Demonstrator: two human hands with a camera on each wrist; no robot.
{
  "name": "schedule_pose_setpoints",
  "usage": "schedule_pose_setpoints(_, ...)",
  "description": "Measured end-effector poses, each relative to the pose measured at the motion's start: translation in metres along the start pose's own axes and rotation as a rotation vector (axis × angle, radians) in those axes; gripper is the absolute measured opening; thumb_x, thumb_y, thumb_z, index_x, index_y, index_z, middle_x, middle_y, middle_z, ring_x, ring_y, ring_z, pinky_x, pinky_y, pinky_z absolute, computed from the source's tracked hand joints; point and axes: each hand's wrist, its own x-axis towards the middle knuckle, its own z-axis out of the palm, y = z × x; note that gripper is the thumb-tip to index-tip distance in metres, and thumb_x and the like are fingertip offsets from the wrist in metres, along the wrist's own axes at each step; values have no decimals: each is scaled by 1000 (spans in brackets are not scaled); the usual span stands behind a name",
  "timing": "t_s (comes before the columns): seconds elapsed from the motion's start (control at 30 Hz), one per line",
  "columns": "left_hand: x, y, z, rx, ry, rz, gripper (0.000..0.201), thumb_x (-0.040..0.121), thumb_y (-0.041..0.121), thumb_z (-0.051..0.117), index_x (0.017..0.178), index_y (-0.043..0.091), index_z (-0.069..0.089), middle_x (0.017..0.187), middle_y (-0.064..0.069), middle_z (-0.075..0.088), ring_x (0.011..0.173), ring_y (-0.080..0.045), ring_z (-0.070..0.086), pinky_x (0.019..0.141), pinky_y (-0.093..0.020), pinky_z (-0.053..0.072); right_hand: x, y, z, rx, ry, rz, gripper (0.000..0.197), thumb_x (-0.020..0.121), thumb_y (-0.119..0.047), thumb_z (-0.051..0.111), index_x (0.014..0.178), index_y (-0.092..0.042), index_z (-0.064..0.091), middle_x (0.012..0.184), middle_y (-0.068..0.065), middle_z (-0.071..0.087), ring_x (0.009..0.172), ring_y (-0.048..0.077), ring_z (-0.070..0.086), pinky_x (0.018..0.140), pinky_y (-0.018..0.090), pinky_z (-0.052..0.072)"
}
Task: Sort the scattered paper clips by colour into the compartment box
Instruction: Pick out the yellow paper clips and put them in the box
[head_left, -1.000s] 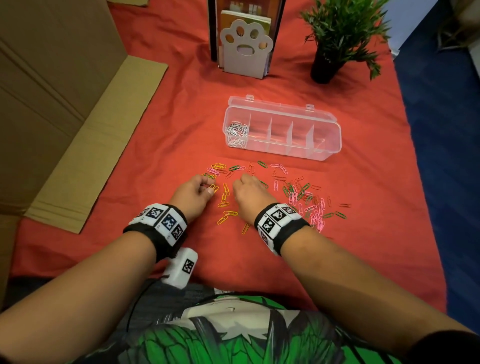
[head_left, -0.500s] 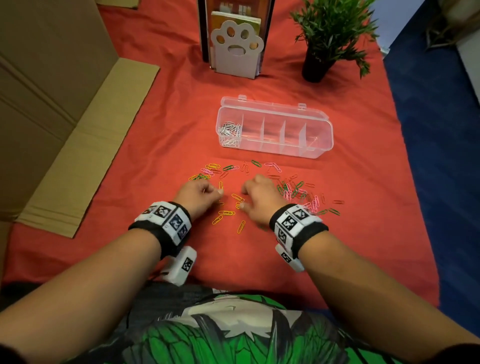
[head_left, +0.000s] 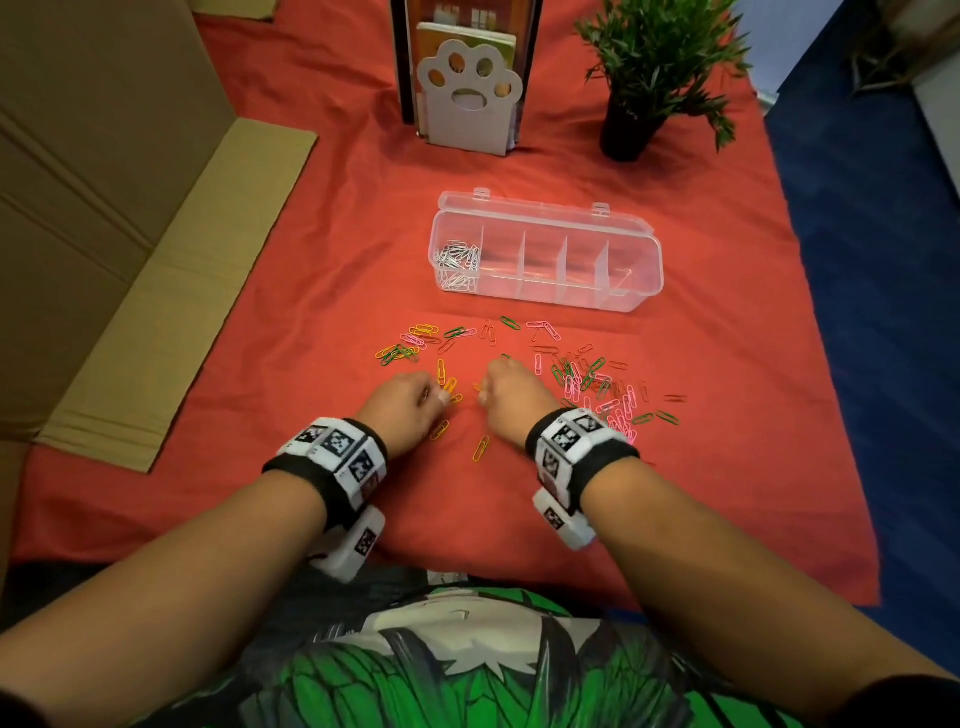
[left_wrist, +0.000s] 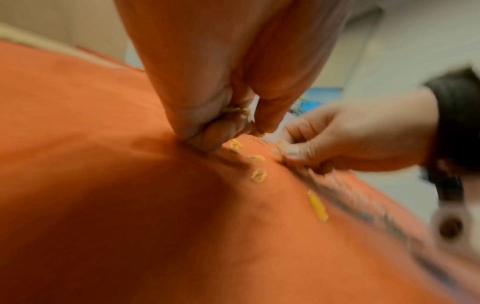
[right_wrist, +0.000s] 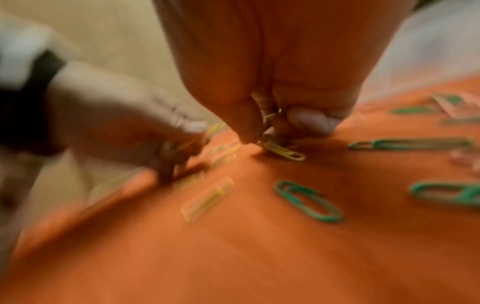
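Yellow, green, pink and orange paper clips (head_left: 582, 371) lie scattered on the red cloth in front of the clear compartment box (head_left: 644, 270). Its leftmost compartment holds white clips (head_left: 457, 260); the other compartments look empty. My left hand (head_left: 410, 402) rests on the cloth with curled fingers gripping yellow clips (left_wrist: 237, 112). My right hand (head_left: 511, 392) sits just to its right, also curled, pinching a yellow clip (right_wrist: 281, 151) against the cloth, with more yellow wire inside the fist. Loose yellow clips (head_left: 480, 448) lie between and below the hands.
A flattened cardboard box (head_left: 130, 234) lies along the left. A paw-shaped bookend with books (head_left: 467, 98) and a potted plant (head_left: 644, 78) stand at the back. Blue floor (head_left: 872, 312) borders the cloth on the right.
Both hands have kept working among the yellow clips; the right hand shifted slightly right and back. Fewer loose yellow clips lie between the hands than a second ago.
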Motion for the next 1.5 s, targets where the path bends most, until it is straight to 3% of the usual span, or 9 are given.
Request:
schedule_pose_setpoints(0.17, -6, 11, -11, -1005, -119, -368, 22, 90, 14, 45, 69, 19, 47, 61, 0, 40, 50, -9, 37, 43, -19, 32, -10, 9, -16, 953, -53, 222, 26, 90, -4, 48, 70, -21, 50, 61, -5, 48, 49, 5, 36, 44, 18, 27)
schedule_pose_setpoints(0.4, -10, 15, -27, -1433, -290, -386, 22, 65, 15, 40, 73, 8, 59, 63, -7, 60, 52, -17, 56, 52, -22, 50, -24, 21, -26, 1695, -332, 280, 13, 75, -25, 49, 72, -14, 56, 62, -1, 54, 55, 12, 48, 47, 21, 41)
schedule_pose_setpoints(0.6, 5, 13, -7, -595, 33, -300, 32, 90, 33, 49, 64, 17, 57, 53, 1, 43, 42, -13, 40, 46, -22, 33, -25, 7, -12, 931, -171, 237, 27, 92, -1, 36, 76, -15, 54, 67, 0, 45, 53, 11, 40, 41, 19, 35)
schedule_pose_setpoints(0.7, 5, 7, -3, -55, 174, -171, 32, 88, 36, 54, 70, 10, 58, 61, -7, 51, 62, -24, 46, 59, -29, 32, -27, 6, -6, 367, -117, 49, 24, 91, -2, 39, 98, -6, 62, 86, 1, 50, 75, 18, 50, 68, 26, 41)
schedule_pose_setpoints(0.83, 3, 5, 2, 144, 254, -81, 29, 78, 36, 67, 81, 8, 63, 85, -13, 66, 82, -30, 59, 69, -33, 41, -37, 8, 7, 6, -24, -152, 17, 86, -15, 56, 101, -10, 59, 101, 10, 49, 103, 29, 51, 87, 33, 40)
schedule_pose_setpoints(1.1, 5, 5, 6, 215, 140, -26, 16, 82, 22, 61, 78, 7, 62, 93, -15, 63, 89, -31, 58, 74, -33, 42, -47, 7, 26, -295, -6, -293, 19, 87, -5, 49, 106, -5, 50, 112, 15, 47, 104, 33, 46, 88, 42, 41)
schedule_pose_setpoints(1.23, 4, 9, 1, 72, 116, -98, 14, 85, 16, 53, 74, 9, 58, 80, -14, 60, 77, -29, 56, 66, -31, 38, -34, 11, 6, 242, -16, -34, 17, 88, -3, 47, 102, -6, 55, 95, 11, 57, 89, 26, 55, 76, 31, 40)
schedule_pose_setpoints(1.37, -1, 18, -14, -832, -34, -365, 10, 69, 19, 45, 60, 17, 41, 58, -5, 38, 41, -14, 35, 41, -20, 26, -28, 18, -21, 1033, -55, 181, 25, 92, 1, 38, 89, -16, 56, 69, -3, 42, 56, 10, 39, 46, 18, 36)
schedule_pose_setpoints(1.5, -6, 17, -30, -1363, -228, -397, 10, 60, 18, 38, 60, 14, 47, 59, -7, 50, 46, -17, 45, 49, -20, 38, -23, 19, -38, 1615, -57, 310, 20, 91, -5, 42, 74, -12, 49, 68, 3, 44, 58, 14, 44, 47, 20, 41)
